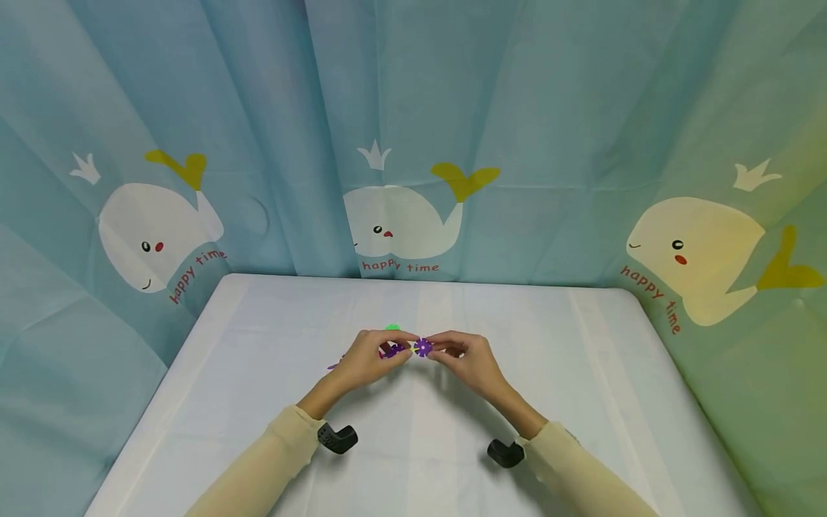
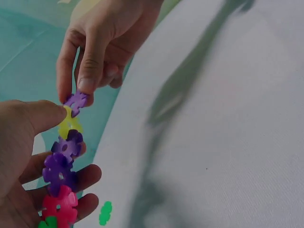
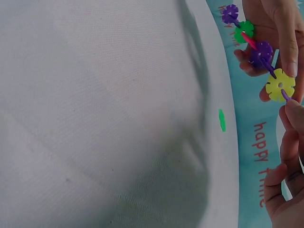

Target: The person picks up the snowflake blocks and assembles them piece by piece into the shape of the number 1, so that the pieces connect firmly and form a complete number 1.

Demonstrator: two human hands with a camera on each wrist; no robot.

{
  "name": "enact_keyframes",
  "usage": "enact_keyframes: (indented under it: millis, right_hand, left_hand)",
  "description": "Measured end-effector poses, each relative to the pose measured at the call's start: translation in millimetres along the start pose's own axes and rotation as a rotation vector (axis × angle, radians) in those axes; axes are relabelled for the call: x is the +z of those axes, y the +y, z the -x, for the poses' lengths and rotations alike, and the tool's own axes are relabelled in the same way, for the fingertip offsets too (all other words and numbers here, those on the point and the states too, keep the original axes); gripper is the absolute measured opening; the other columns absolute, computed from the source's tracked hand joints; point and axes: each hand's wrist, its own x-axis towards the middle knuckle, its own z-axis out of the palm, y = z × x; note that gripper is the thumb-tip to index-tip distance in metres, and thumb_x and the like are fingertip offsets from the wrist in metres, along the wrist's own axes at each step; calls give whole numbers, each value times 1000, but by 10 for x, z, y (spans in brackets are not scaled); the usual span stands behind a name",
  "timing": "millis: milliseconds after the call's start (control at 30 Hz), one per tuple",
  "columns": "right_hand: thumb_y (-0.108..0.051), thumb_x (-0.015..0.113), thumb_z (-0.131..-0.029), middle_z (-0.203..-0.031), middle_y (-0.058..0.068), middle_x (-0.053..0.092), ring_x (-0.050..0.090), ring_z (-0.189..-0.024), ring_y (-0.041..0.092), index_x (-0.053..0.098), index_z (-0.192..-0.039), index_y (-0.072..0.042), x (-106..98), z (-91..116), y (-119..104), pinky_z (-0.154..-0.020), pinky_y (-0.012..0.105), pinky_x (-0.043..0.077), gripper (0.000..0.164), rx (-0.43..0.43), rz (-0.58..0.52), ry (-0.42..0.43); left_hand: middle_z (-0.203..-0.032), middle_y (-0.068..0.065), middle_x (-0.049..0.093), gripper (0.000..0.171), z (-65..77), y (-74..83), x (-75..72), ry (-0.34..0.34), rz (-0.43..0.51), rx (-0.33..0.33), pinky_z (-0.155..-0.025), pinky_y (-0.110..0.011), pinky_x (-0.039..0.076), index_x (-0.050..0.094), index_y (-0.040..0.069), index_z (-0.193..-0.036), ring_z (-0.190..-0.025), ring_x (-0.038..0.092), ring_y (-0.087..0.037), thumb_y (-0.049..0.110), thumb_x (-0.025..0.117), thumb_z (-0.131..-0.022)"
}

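Above the table, my left hand [image 1: 365, 357] pinches a yellow snowflake-shaped plastic disc [image 3: 280, 85] between thumb and fingers. That disc belongs to a chain of notched discs slotted edge to edge: purple discs [image 2: 60, 175], a pink disc [image 2: 60, 207] and a green disc [image 3: 244, 32], trailing along the left palm and fingers. At the chain's other end, a purple disc [image 1: 423, 347] meets the yellow one, and my right hand [image 1: 474, 361] pinches it with thumb and fingertips. Whether it is fully slotted in, I cannot tell.
One loose green disc [image 2: 105, 213] lies on the white-covered table [image 1: 549, 402], beyond the hands. Black wrist devices [image 1: 337, 438] sit at both sleeves. A blue-green curtain [image 1: 555, 108] printed with whales hangs around the table's back and sides.
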Motion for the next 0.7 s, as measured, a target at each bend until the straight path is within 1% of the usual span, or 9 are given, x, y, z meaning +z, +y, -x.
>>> enact_keyframes:
  millis: [100, 167, 333, 467, 600, 700]
  right_hand:
    - [-11, 82, -88, -97, -2, 78, 69, -74, 10, 81, -105, -12, 15, -11, -5, -66, 26, 56, 18, 26, -16, -2]
    - [-11, 82, -87, -98, 0, 78, 69, -75, 11, 81, -105, -11, 28, -16, -9, -67, 26, 57, 18, 31, -28, -4]
    - [-12, 83, -86, -97, 4, 78, 71, -76, 14, 80, -104, -8, 54, -16, -20, -68, 25, 57, 18, 45, -51, 1]
    - [-10, 82, -86, -99, 8, 78, 72, -78, 20, 80, -105, -5, 73, -13, -22, -68, 25, 56, 19, 64, -63, -12]
    - [-5, 80, -88, -101, 14, 77, 73, -80, 28, 78, -107, 0, 90, -12, -31, -68, 27, 57, 20, 78, -58, -29]
    - [-1, 78, -89, -101, 17, 77, 73, -81, 33, 77, -107, 4, 85, -6, -108, -69, 28, 58, 19, 86, -51, -40]
  left_hand:
    - [-99, -1, 77, 25, -10, 14, 22, 20, -30, -17, -74, -28, 57, 76, 11, -119, -84, 68, -12, 16, 76, -94]
    - [-96, -1, 76, 27, -14, 33, 34, 34, -52, -40, -74, -29, 57, 77, 11, -116, -83, 68, -12, 16, 80, -90]
    - [-92, 2, 76, 30, -25, 65, 76, 79, -146, -97, -74, -30, 54, 77, 17, -111, -83, 69, -12, 22, 88, -83]
    - [-89, 4, 75, 30, -29, 65, 103, 106, -213, -106, -69, -30, 53, 76, 20, -107, -81, 68, -13, 28, 89, -81]
    - [-87, 3, 75, 30, -19, 67, 112, 114, -228, -114, -66, -30, 52, 76, 19, -106, -79, 68, -13, 28, 90, -80]
    - [-86, 3, 75, 30, -8, 69, 114, 113, -216, -118, -68, -30, 53, 77, 18, -106, -79, 67, -13, 27, 90, -80]
